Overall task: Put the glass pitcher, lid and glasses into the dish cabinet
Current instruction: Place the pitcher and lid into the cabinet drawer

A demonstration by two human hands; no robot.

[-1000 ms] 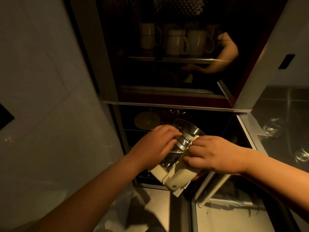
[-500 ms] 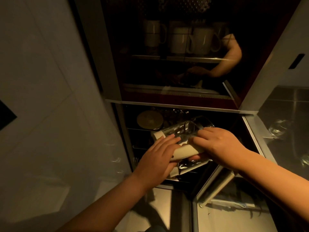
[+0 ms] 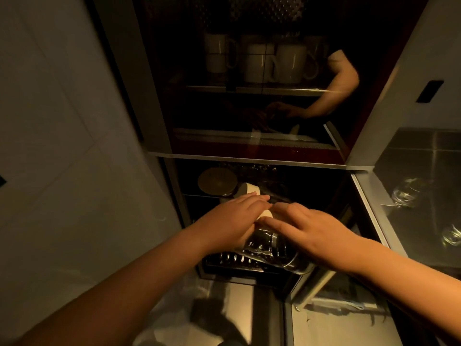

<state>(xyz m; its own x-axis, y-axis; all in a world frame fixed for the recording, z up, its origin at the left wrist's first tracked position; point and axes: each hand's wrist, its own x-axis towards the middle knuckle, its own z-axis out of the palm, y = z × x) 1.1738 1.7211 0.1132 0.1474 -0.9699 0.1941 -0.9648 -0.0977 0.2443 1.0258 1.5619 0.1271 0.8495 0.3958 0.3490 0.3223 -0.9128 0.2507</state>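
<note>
White mugs (image 3: 272, 62) in row on upper shelf behind dark glass door (image 3: 249, 108). Steel counter (image 3: 424, 156) at right. Pale tiled wall (image 3: 62, 146) at left. Wire rack (image 3: 232, 259) in lower compartment.

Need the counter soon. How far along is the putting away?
Done: a round lid seems to lie inside the cabinet already. In hand: left hand and right hand lay the pitcher on its side onto the lower rack. Left: two glasses on the counter.
</note>
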